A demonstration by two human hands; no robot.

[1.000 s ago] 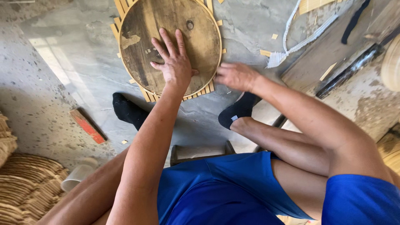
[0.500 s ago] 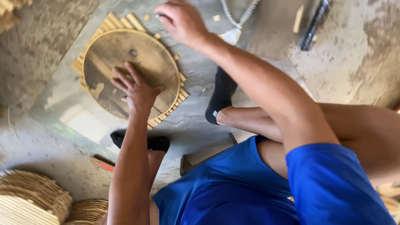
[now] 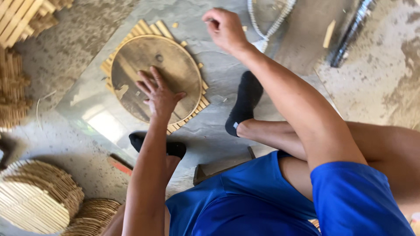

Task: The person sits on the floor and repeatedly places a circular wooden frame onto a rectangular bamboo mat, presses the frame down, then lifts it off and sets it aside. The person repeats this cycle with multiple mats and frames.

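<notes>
Head view: round wooden disc (image 3: 175, 65) lies flat on slat mat (image 3: 151, 28), on grey floor slab (image 3: 210, 140). Left hand (image 3: 159, 96) pressed on disc, fingers spread. Right hand (image 3: 225, 28) raised near white cord (image 3: 271, 26), fingers curled; can't tell if holding anything. Stacked round mats (image 3: 37, 199) nearby.

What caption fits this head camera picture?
Left hand presses a round wooden disc onto bamboo slats; right hand raised.

The round board (image 3: 153, 78) is dark wood, worn and blotchy. The slats (image 3: 148, 28) under it are pale, smooth wood. The floor (image 3: 385, 87) is rough grey concrete, with a shiny, smooth sheet (image 3: 210, 135) lying on it. The socks (image 3: 245, 102) are soft black cloth.
</notes>
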